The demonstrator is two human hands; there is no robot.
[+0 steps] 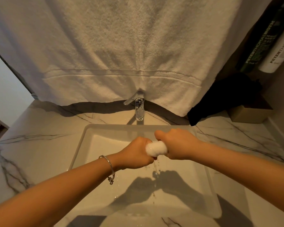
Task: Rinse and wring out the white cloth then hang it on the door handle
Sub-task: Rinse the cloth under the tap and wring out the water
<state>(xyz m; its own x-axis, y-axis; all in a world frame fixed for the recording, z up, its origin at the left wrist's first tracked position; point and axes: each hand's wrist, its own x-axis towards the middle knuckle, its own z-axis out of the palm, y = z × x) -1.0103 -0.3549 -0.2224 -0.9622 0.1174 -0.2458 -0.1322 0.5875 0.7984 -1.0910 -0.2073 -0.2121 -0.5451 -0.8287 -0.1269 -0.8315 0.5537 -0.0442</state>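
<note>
Your left hand (136, 153), the one with the bracelet (109, 166) at the wrist, is clenching one end of the white cloth (156, 149) in a tight fist over the sink (82, 145). The cloth is bunching into a short roll between your two fists, and water is dripping from it into the basin. Your right hand (177, 143) is gripping the other end just as tightly, set a little nearer the tap (138, 108), which is not running. You are wringing, so the rinse looks done. Judging by the drips, you are needing another firm twist. The door handle is not showing here, so next you are having to turn away from the table (39, 131) and find it.
</note>
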